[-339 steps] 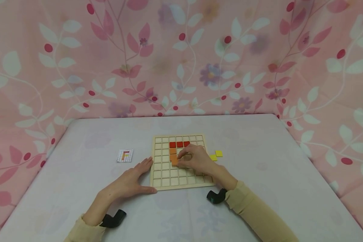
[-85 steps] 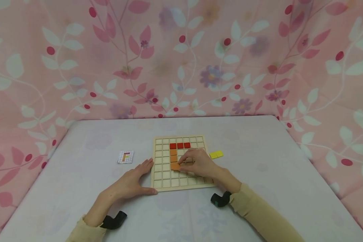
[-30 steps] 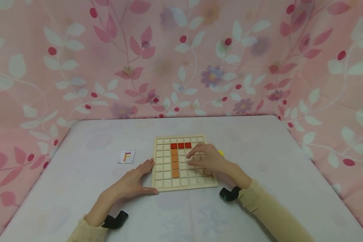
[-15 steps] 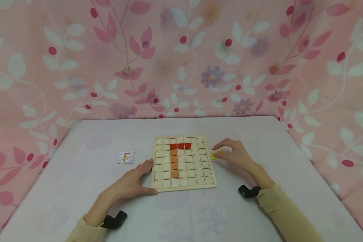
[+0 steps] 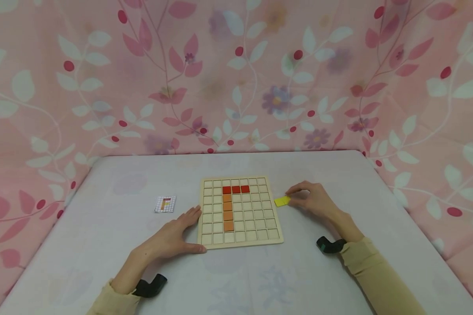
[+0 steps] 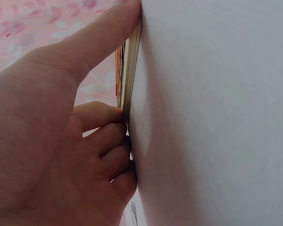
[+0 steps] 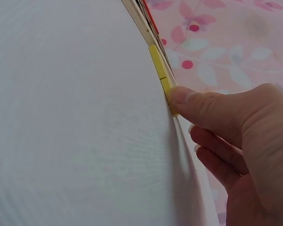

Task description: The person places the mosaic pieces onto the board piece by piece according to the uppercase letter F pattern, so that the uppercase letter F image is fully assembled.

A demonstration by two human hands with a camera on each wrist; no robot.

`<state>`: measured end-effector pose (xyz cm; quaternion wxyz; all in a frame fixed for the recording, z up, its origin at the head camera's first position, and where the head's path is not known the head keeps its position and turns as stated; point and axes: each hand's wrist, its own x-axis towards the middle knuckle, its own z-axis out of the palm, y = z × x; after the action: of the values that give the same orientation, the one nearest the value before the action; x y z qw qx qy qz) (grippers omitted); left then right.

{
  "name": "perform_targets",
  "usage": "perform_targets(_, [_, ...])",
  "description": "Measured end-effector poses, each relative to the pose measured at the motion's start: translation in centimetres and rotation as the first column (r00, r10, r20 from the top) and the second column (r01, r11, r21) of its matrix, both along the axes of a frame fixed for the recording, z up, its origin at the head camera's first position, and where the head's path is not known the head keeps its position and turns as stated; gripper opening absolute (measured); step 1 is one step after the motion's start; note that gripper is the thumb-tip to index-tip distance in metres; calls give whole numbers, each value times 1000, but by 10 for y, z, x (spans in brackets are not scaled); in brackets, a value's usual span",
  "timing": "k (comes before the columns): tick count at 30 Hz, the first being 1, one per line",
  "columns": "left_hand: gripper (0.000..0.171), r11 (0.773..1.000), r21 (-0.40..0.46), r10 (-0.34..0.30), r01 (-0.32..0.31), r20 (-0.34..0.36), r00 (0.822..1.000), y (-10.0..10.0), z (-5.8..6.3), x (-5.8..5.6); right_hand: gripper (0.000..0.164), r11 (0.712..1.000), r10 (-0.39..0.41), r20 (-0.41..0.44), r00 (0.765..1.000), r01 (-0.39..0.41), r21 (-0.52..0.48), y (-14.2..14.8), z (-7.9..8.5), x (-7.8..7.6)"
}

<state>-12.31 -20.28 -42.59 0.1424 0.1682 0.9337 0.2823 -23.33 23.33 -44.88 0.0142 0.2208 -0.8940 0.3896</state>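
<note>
A wooden grid board (image 5: 260, 225) lies on the table, bearing a row of red tiles (image 5: 236, 189) and a column of orange tiles (image 5: 228, 215) below the row's left end. My left hand (image 5: 167, 236) rests along the board's left edge, its fingers nearly straight and thumb at the near corner. Right of the board, my right hand (image 5: 313, 201) pinches the right one of two yellow tiles (image 5: 281, 201). In the right wrist view the thumb (image 7: 184, 96) presses on that yellow tile (image 7: 172, 101), which lies end to end with the other (image 7: 157, 61).
Left of the board lies a small card (image 5: 165, 204) printed with a coloured grid pattern. A pale cloth covers the table (image 5: 240, 280), and a pink floral curtain (image 5: 236, 78) hangs behind it. A black device (image 5: 330, 245) sits at the right wrist.
The last orange tile was let go in the column's lowest filled cell. My right hand then moved right, off the board, to the yellow tiles. My left hand stayed at the board.
</note>
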Motion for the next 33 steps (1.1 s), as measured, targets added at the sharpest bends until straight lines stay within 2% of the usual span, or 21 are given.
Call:
perform_targets(4, [110,1000,-6,0,0,1,1000,0,0,0,25,1000,6,12,1000,-6,2,2,-2,-1])
perform_targets(11, [111,1000,-7,1,-1,7,1000,0,-1,-1,24,1000,-4,-16,1000,4,2,3,-4,-1])
perform_targets(33, [111,1000,-18,-1,1,-8,1000,-1,-2,-2,24,1000,-29,10,1000,29,-11,5,-5,-1])
